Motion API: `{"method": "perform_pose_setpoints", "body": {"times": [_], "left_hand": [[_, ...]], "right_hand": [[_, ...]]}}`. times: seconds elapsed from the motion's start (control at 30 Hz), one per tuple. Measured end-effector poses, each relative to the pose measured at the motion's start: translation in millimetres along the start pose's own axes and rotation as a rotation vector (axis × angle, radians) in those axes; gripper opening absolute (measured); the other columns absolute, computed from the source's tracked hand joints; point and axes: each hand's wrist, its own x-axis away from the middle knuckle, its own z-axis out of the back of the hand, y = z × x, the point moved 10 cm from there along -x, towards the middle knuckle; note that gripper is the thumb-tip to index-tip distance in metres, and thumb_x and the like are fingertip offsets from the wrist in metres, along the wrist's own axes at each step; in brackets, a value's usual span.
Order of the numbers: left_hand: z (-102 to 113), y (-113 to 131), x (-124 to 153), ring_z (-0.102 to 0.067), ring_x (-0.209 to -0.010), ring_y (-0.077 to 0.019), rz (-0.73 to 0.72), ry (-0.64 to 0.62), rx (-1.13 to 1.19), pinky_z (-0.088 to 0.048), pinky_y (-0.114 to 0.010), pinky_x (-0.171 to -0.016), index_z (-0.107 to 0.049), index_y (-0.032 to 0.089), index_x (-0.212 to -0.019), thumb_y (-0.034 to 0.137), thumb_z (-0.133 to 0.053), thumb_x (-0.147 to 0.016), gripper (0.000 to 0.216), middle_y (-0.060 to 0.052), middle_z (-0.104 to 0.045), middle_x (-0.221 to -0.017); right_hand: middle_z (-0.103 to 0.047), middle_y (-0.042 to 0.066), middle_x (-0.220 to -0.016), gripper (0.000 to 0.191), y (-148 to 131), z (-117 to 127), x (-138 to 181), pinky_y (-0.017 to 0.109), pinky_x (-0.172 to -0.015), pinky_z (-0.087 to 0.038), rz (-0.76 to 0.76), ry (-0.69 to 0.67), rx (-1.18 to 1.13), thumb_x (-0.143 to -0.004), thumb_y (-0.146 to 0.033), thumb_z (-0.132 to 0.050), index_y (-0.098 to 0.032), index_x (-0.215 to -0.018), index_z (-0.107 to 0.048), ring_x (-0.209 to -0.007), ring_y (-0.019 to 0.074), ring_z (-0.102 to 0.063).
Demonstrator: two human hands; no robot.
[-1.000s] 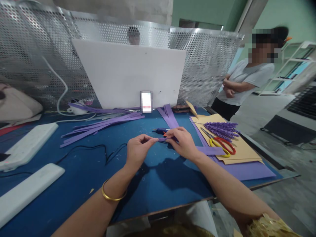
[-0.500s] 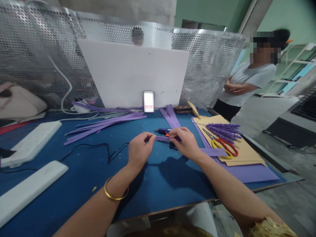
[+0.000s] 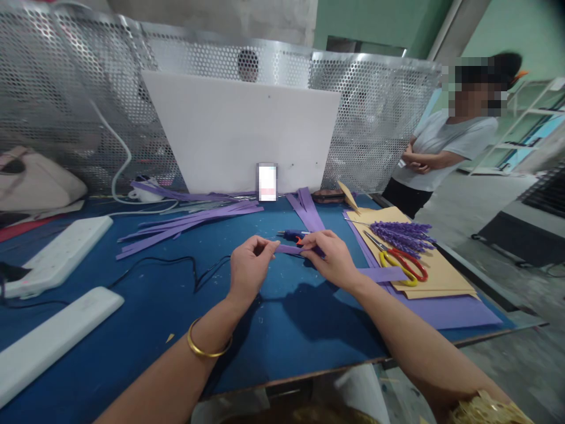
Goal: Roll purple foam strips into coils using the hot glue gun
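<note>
Both my hands hold one purple paper strip (image 3: 289, 249) just above the blue table (image 3: 145, 306). My left hand (image 3: 248, 270) pinches the strip's left end between thumb and fingers. My right hand (image 3: 332, 257) pinches it further right, and the strip's tail (image 3: 382, 274) trails past my wrist. A small blue glue gun (image 3: 292, 236) lies right behind my fingers. A gold bangle (image 3: 200, 347) circles my left wrist.
Loose purple strips (image 3: 189, 221) lie at the back left, more strips (image 3: 306, 211) in the middle. Red-and-yellow scissors (image 3: 399, 259) and purple lavender-like sprigs (image 3: 401, 232) rest on tan sheets (image 3: 436, 274) over purple paper. White blocks (image 3: 55, 330), a black cable (image 3: 168, 265), a white board (image 3: 242, 135), and a person (image 3: 441, 147) standing at right.
My hands have stayed together on the strip, the fingers shifting only slightly along it. The view has drifted a little, moving everything slightly right.
</note>
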Motion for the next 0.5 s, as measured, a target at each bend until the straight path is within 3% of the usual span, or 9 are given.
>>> {"method": "perform_pose_setpoints", "body": {"times": [0.23, 0.37, 0.5], "left_hand": [[-15, -5, -1, -0.048, -0.054, -0.0117, 0.018, -0.112, 0.199, -0.038, -0.024, -0.058, -0.057, 0.019, -0.058, 0.044, -0.061, -0.086, 0.037, 0.001, -0.058, -0.054], [-15, -5, -3, -0.052, -0.058, -0.0140, 0.012, -0.133, 0.165, -0.039, -0.025, -0.057, -0.071, 0.018, -0.072, 0.052, -0.054, -0.090, 0.042, -0.002, -0.065, -0.060], [-19, 2, -1, -0.057, -0.064, -0.0151, -0.022, -0.179, 0.104, -0.041, -0.025, -0.061, -0.074, 0.017, -0.072, 0.046, -0.069, -0.079, 0.031, -0.002, -0.069, -0.066]], "right_hand": [[-0.074, 0.003, -0.086, 0.006, 1, 0, 0, 0.037, -0.081, -0.053, -0.023, 0.001, -0.013, -0.090, -0.021, -0.063, -0.025, -0.094, -0.061, -0.084, 0.0213, -0.068], [-0.075, 0.002, -0.085, 0.008, -2, 2, 0, 0.036, -0.082, -0.052, -0.003, 0.007, -0.007, -0.090, -0.018, -0.062, -0.025, -0.095, -0.061, -0.083, 0.0208, -0.068], [-0.075, 0.002, -0.083, 0.010, -4, 3, -1, 0.037, -0.083, -0.051, 0.026, 0.018, -0.005, -0.090, -0.017, -0.062, -0.024, -0.096, -0.060, -0.082, 0.0207, -0.068]]}}
